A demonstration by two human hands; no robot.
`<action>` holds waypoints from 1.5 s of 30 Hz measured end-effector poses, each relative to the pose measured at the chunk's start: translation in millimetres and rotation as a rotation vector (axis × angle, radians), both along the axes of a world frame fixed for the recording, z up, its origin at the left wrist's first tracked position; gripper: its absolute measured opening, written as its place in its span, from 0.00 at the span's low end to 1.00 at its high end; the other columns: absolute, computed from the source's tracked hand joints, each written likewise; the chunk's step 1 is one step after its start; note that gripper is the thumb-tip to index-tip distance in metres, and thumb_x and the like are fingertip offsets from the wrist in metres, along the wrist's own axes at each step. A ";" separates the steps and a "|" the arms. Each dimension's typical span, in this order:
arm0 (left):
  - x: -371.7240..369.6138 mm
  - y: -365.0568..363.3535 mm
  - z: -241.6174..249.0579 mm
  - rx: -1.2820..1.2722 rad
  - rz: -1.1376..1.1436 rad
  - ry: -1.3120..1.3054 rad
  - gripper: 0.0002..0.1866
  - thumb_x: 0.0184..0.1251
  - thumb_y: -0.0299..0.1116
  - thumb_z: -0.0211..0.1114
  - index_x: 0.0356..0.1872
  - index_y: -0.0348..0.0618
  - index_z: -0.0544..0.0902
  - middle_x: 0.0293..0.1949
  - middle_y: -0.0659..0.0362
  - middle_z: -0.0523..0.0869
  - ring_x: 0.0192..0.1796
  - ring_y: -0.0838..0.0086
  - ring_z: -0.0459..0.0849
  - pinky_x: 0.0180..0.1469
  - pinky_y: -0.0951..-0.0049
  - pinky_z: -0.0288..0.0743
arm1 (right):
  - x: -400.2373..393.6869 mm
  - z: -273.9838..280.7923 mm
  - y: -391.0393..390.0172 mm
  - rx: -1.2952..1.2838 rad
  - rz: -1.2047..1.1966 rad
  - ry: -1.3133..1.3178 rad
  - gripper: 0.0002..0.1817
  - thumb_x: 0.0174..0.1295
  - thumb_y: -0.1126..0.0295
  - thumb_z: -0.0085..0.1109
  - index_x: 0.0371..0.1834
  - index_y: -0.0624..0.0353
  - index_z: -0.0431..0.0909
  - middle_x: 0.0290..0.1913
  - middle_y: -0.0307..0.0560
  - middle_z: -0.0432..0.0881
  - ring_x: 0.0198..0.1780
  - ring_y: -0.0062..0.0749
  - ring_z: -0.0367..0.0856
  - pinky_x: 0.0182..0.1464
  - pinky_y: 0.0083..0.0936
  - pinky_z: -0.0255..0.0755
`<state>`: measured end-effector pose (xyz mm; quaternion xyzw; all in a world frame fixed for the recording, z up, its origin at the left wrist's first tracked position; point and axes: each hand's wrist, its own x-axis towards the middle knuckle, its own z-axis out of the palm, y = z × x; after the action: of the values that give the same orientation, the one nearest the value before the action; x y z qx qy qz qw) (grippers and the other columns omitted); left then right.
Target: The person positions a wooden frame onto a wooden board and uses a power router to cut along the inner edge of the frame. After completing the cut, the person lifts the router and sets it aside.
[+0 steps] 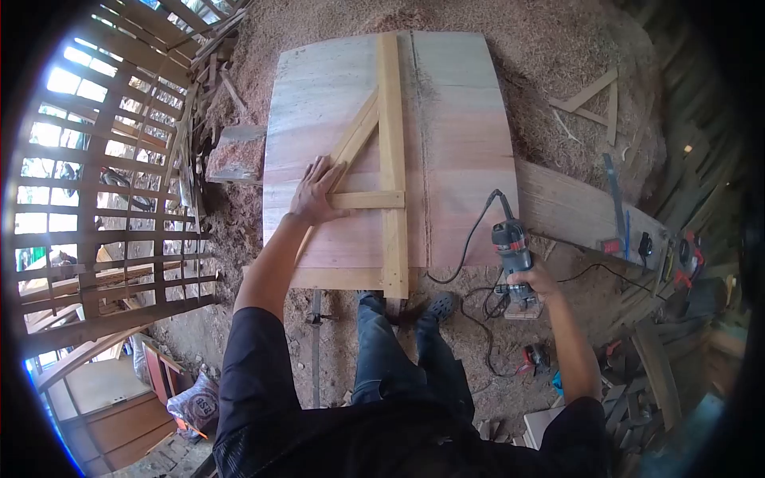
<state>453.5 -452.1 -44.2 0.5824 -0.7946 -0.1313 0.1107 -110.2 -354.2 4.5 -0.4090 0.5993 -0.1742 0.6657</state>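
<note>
My left hand (315, 191) lies with its fingers spread on a wooden guide. The guide's long straight strip (390, 127) runs up the board, braced by a diagonal strip (356, 127) and a short crosspiece (366, 200). Beneath it is a large, pale pinkish wooden board (466, 143) with curved sides. A dark groove line (421, 159) with shavings along it runs just right of the long strip. My right hand (540, 282) is closed around a corded trim router (514, 251), held beside the board's lower right corner. Its base faces down toward me; the bit is hidden.
A black cord (470, 247) loops from the router over the board's corner to the ground. Wood shavings (335, 16) cover the ground beyond. A plank (582, 203) with tools extends right. A triangular wooden frame (598, 103) lies at upper right. A slatted wall (111, 159) stands left.
</note>
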 end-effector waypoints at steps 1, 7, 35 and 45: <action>1.1 -0.4 -1.9 0.000 -0.012 0.009 0.62 0.40 0.58 0.88 0.82 0.52 0.68 0.81 0.37 0.64 0.84 0.41 0.58 0.86 0.46 0.52 | 0.9 1.2 -2.3 -0.009 -0.008 -0.027 0.31 0.40 0.66 0.78 0.53 0.60 0.83 0.45 0.42 0.84 0.44 0.30 0.85 0.50 0.33 0.82; 1.6 0.4 -2.5 -0.007 -0.004 -0.009 0.63 0.41 0.60 0.88 0.82 0.51 0.68 0.80 0.35 0.64 0.84 0.39 0.58 0.86 0.46 0.52 | -2.0 -2.6 -8.5 0.047 0.003 -0.060 0.31 0.41 0.67 0.79 0.53 0.61 0.83 0.42 0.42 0.85 0.43 0.30 0.86 0.48 0.31 0.82; 61.7 26.3 -3.6 -0.034 -0.230 0.119 0.64 0.35 0.57 0.88 0.82 0.57 0.69 0.81 0.37 0.65 0.85 0.40 0.57 0.86 0.46 0.52 | 112.3 -12.1 148.1 -0.155 -0.265 0.094 0.29 0.41 0.64 0.82 0.50 0.60 0.84 0.41 0.38 0.84 0.40 0.27 0.83 0.47 0.29 0.78; 57.2 19.5 -17.4 -0.049 -0.264 0.070 0.61 0.40 0.63 0.86 0.81 0.59 0.70 0.82 0.41 0.64 0.85 0.42 0.56 0.87 0.46 0.50 | 102.9 -17.5 166.1 -0.142 -0.269 0.171 0.32 0.42 0.64 0.84 0.53 0.60 0.82 0.45 0.41 0.85 0.44 0.32 0.84 0.50 0.33 0.78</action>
<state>510.7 -432.6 -61.6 0.4651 -0.8628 -0.1455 0.1344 -7.4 -188.1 -13.0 -0.3846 0.6893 -0.2680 0.5524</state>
